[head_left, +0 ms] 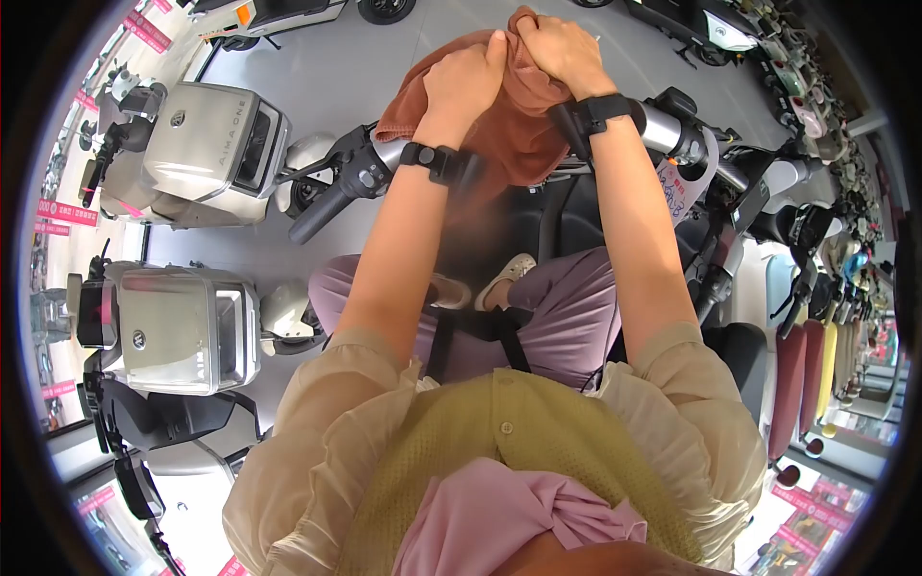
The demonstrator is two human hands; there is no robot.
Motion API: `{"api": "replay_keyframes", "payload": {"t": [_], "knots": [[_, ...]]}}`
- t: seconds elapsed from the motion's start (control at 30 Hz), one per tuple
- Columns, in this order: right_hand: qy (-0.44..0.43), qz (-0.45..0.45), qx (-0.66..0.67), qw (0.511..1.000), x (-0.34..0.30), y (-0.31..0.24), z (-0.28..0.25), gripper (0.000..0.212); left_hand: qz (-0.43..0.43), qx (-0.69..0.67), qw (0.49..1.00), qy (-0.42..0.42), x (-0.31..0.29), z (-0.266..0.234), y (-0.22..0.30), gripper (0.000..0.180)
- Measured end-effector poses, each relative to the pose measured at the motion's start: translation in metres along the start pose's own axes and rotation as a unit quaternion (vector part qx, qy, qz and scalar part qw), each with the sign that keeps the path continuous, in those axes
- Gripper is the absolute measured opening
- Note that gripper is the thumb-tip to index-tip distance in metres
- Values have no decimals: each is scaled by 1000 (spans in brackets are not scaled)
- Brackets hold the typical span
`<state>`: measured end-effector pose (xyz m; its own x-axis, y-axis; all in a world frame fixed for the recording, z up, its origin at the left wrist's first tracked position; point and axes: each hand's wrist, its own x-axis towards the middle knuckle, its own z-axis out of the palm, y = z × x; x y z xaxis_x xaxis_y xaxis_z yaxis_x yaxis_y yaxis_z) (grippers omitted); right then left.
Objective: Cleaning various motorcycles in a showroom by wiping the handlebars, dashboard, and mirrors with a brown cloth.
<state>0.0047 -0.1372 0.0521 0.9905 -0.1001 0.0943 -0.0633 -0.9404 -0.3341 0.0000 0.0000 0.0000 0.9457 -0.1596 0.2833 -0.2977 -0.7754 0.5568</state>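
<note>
A rust-brown cloth (523,144) is bunched over the front of a scooter, between its handlebar ends. My left hand (464,82) is closed on the cloth's left part, thumb stretched forward. Close beside it, my right hand (565,53) grips a gathered fold at the far edge. The cloth hangs down toward me and hides the middle of the handlebar. The black left handlebar grip (322,209) with its switches sticks out below my left wrist. On the right, the silver-and-black handlebar part (663,130) shows past my right wrist, with a white tag (680,187) hanging there.
Two scooters with boxy silver rear cases (197,139) stand close on the left. Another parked scooter (696,29) is at the far right. A long row of scooters with coloured seats (788,379) lines the right side. Grey tiled floor (336,67) lies ahead.
</note>
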Motion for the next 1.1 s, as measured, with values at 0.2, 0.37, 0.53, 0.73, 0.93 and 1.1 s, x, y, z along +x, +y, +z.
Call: {"api": "replay_keyframes", "payload": {"t": [0.2, 0.37, 0.53, 0.73, 0.93, 1.1], "knots": [[356, -206, 29, 911, -32, 19, 54, 36, 53, -41, 997, 48, -10, 11, -7, 53], [363, -207, 78, 905, -72, 14, 91, 59, 156, 59, 968, 188, -39, 28, -16, 25], [343, -159, 63, 924, -104, 26, 105, 56, 205, 138, 947, 205, -68, 33, -13, 39], [410, -128, 32, 902, -98, 42, 94, 31, 235, 104, 954, 156, -95, 34, -15, 44], [386, -111, -49, 914, -44, 39, 88, 26, 237, 100, 954, 156, -93, 39, -9, 52], [242, -270, -6, 932, -37, 22, 74, 15, 168, -70, 980, 83, -100, 7, 19, 64]]}}
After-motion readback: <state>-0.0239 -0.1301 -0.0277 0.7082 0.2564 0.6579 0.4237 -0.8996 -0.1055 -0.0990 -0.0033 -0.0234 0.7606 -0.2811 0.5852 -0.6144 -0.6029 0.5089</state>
